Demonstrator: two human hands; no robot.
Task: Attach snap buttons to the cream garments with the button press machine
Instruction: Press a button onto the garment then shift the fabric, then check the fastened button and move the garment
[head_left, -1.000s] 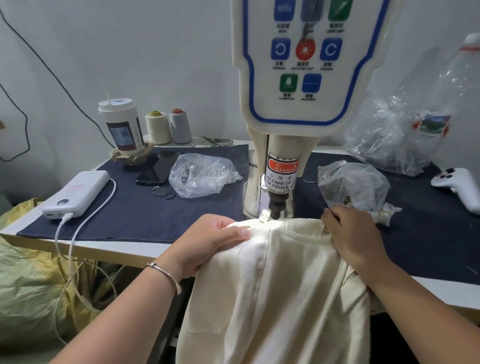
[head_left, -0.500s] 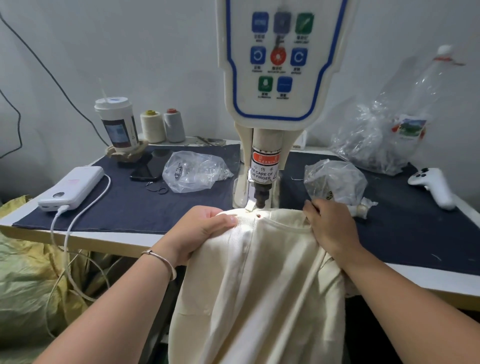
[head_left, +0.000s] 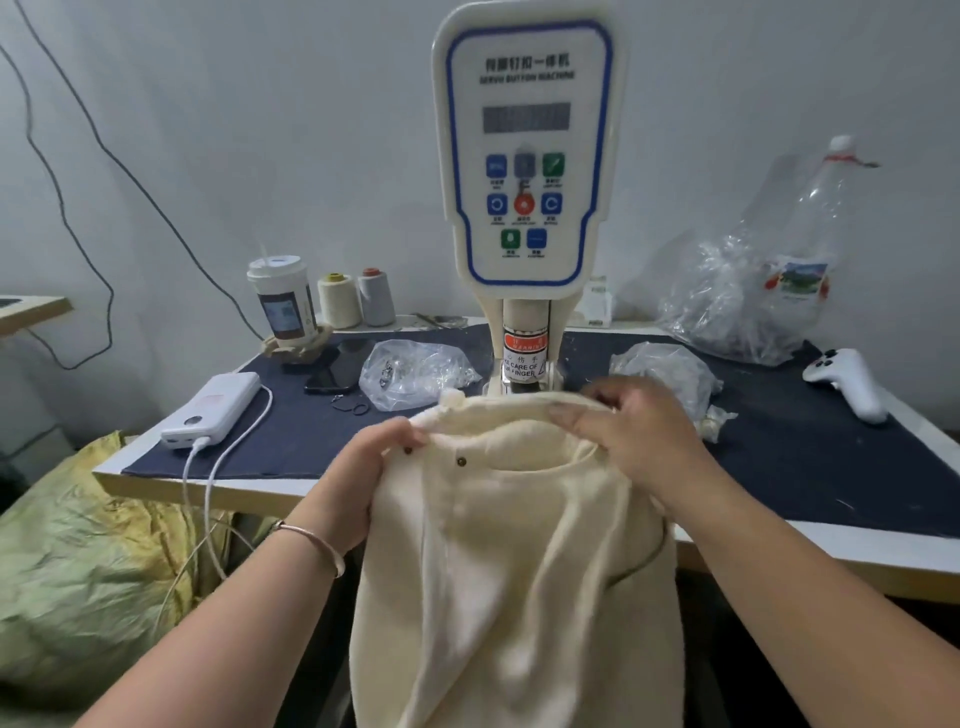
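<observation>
Two snaps (head_left: 460, 461) set on cream garment (head_left: 498, 571); collar gripped by left hand (head_left: 358, 483) and right hand (head_left: 631, 431) fingers below button press machine (head_left: 527, 208); more likely pending.

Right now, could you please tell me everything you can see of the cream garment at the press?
The cream garment is soft ribbed-looking knit fabric, hanging off the front table edge in loose folds. Its top edge is lifted in front of the button machine's press head. The left hand pinches the left part of that edge; the right hand grips the right. Two small dark snaps sit near the top left.
</observation>
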